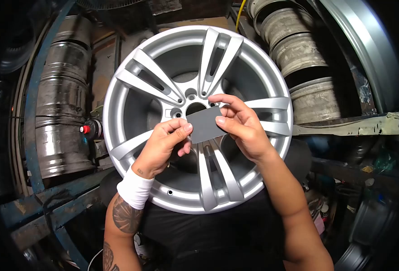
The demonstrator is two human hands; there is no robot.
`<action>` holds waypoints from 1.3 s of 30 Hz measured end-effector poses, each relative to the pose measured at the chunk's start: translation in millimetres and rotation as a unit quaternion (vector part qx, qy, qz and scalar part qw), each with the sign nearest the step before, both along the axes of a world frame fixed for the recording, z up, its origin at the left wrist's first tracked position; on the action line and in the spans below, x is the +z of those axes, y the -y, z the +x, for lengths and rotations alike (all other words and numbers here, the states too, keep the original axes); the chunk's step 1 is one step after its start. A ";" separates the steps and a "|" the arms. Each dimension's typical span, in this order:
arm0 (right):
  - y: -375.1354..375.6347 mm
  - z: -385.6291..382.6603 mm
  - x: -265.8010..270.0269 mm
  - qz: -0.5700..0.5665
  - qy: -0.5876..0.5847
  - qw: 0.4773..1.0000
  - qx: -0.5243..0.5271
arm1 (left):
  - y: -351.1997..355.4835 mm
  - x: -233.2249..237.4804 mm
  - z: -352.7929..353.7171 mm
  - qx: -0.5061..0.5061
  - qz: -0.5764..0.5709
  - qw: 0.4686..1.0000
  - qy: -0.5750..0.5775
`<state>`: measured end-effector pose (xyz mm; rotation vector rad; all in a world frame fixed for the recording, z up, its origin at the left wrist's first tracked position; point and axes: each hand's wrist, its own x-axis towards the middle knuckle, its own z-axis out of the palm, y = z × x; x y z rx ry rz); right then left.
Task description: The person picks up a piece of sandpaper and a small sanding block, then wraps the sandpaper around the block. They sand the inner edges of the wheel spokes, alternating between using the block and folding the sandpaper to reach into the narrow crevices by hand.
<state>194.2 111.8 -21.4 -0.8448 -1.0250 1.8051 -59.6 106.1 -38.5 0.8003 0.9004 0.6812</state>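
A small dark grey sheet (pixel 205 125), which looks like sandpaper, is held up between both hands in front of the wheel's hub. My left hand (pixel 168 142) pinches its left edge between thumb and fingers. At the right edge, my right hand (pixel 244 128) grips it with the thumb on the face and fingers behind. Below the sheet lies a silver alloy wheel rim (pixel 217 187) with paired spokes, face up toward me. The sheet and hands hide part of the hub and lower spokes.
Stacks of worn bare rims stand at the left (pixel 64 99) and the right (pixel 301 58). A blue metal frame (pixel 34 126) runs along the left side. Near it sits a dark bottle with a red cap (pixel 86 129). A pale beam (pixel 357 128) crosses at the right.
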 end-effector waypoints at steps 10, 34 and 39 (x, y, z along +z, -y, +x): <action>2.8 4.1 -5.4 0.194 0.063 0.977 0.057 | 8.4 -6.8 10.8 -0.108 -0.111 0.956 0.250; 7.5 -14.9 -17.0 0.247 0.218 0.938 -0.106 | -2.1 -3.3 14.4 0.073 0.028 0.997 0.013; 8.5 -17.5 -16.1 0.266 0.240 0.930 -0.085 | -4.6 -4.2 10.5 0.075 0.021 0.997 -0.017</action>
